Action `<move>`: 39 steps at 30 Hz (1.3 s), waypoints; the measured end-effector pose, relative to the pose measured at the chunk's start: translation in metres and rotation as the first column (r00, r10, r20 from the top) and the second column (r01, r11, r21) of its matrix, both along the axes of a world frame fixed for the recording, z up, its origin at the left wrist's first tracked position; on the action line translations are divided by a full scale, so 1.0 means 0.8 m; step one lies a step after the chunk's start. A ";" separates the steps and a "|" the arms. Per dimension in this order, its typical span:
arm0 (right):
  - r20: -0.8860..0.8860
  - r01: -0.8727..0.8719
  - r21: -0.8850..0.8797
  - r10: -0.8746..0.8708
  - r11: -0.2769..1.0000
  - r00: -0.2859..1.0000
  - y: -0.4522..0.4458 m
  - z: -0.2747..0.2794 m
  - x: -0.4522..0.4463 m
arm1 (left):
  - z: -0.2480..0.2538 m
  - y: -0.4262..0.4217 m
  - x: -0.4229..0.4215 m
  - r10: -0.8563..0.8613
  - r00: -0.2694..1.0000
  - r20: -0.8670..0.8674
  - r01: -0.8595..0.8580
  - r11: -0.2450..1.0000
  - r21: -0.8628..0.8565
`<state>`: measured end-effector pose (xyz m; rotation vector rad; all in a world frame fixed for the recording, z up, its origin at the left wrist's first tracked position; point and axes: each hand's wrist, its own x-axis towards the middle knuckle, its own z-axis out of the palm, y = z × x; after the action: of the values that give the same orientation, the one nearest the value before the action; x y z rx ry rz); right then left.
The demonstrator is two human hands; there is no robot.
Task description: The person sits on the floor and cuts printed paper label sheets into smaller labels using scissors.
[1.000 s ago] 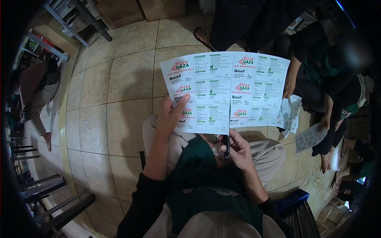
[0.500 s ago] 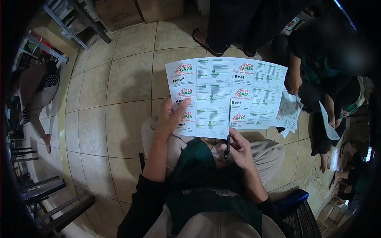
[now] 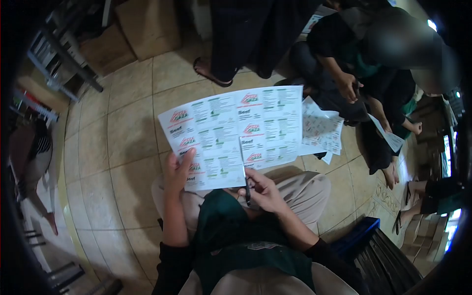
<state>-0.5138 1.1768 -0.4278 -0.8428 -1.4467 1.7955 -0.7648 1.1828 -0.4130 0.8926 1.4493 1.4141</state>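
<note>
A white printed sheet of "Pizza Gaza" beef labels [image 3: 221,142] is held up over my lap. My left hand [image 3: 178,169] grips its lower left side, thumb on the front and fingers behind. Closed around the dark handles of a pair of scissors [image 3: 248,195], my right hand [image 3: 264,189] is at the sheet's bottom edge. The blades point up between the two columns of labels, where the paper is split from the bottom to about the middle. The right part of the sheet hangs beyond the blades, and its back is hidden.
More printed sheets [image 3: 322,129] lie on the tiled floor [image 3: 115,182] to the right. A person [image 3: 339,54] sits beside them, and another person's legs [image 3: 241,39] stand ahead. A blue-edged black crate [image 3: 376,246] is near my right elbow. Metal shelving [image 3: 64,51] stands far left.
My view has swung, so the sheet and both hands appear lower and further left. The seated person's hand has come up off the loose sheets. My grip on sheet and scissors looks the same.
</note>
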 end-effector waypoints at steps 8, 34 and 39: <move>-0.057 -0.019 -0.003 0.019 1.000 0.998 0.001 0.004 -0.002 | -0.009 0.001 -0.001 -0.011 0.999 0.032 0.007 0.991 0.130; -0.160 -0.120 -0.197 0.089 0.973 0.983 0.015 0.018 -0.002 | -0.001 0.002 -0.005 -0.091 0.976 0.200 0.093 0.996 0.000; -0.070 -0.023 -0.112 0.015 0.993 0.997 0.014 0.000 -0.010 | -0.008 0.001 -0.007 -0.100 0.994 0.033 0.099 0.995 0.030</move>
<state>-0.5215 1.1877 -0.4275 -0.8174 -1.3237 1.9166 -0.7706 1.1838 -0.4190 0.9406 1.3442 1.3726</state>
